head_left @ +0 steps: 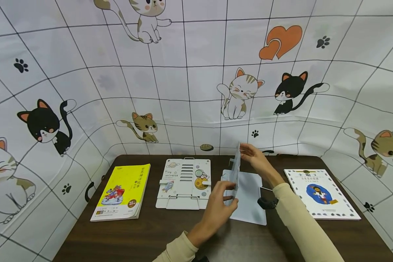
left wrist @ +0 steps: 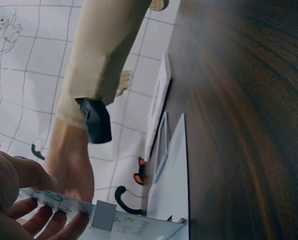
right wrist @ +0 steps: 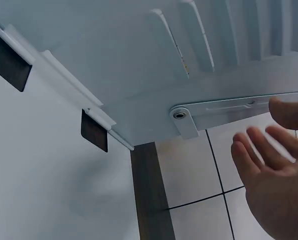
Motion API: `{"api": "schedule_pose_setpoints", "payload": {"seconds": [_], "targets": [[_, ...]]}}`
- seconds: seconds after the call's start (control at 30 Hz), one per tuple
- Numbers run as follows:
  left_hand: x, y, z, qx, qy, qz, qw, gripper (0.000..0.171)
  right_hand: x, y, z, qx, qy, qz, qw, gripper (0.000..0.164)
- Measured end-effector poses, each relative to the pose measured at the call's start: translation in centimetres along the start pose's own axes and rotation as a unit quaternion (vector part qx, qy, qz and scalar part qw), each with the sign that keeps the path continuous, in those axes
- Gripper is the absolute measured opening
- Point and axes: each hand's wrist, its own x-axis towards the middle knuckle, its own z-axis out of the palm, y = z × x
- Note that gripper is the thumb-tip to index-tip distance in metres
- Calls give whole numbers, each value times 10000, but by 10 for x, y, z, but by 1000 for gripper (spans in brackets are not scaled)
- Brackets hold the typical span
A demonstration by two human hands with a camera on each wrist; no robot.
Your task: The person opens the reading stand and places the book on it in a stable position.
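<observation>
A pale metal book stand (head_left: 249, 203) lies with its base on the table and its slotted panel (right wrist: 139, 60) raised almost upright on two hinges. My left hand (head_left: 217, 203) grips the panel by its near edge, thumb on one side and fingers on the printed side, as the left wrist view shows. At the panel's far upper edge is my right hand (head_left: 257, 162). In the right wrist view, the right hand (right wrist: 274, 175) has its thumb and loosely bent fingers apart, close to a pivoting metal arm (right wrist: 229, 107) on the panel.
To the left lies a second, white book stand (head_left: 183, 182) printed with planets. A yellow book (head_left: 122, 193) rests at the table's left, and a white book (head_left: 321, 194) at its right. A cat-printed cloth (head_left: 203, 83) hangs behind the dark wooden table (head_left: 144, 233).
</observation>
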Motion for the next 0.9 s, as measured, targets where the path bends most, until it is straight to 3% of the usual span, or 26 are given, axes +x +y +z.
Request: {"api": "schedule_pose_setpoints", "payload": {"seconds": [0.13,0.33,0.6,0.73,0.9], "targets": [[-1,0,1,-87,-37,38,9999,43,8,5,0,73,-254,-185,9995,52],[4,-5,1,-130,-33,112,9998,39,8,7,-5,138,123,-374,9991,42],[20,-21,-2,-200,228,221,9993,22,-4,12,-25,112,990,-420,9941,40],[35,-29,-8,239,430,267,9984,19,-12,15,-37,-367,1578,-309,9863,41],[54,-39,-15,560,605,101,9965,15,-25,20,-46,-1139,2263,-60,9674,38]]}}
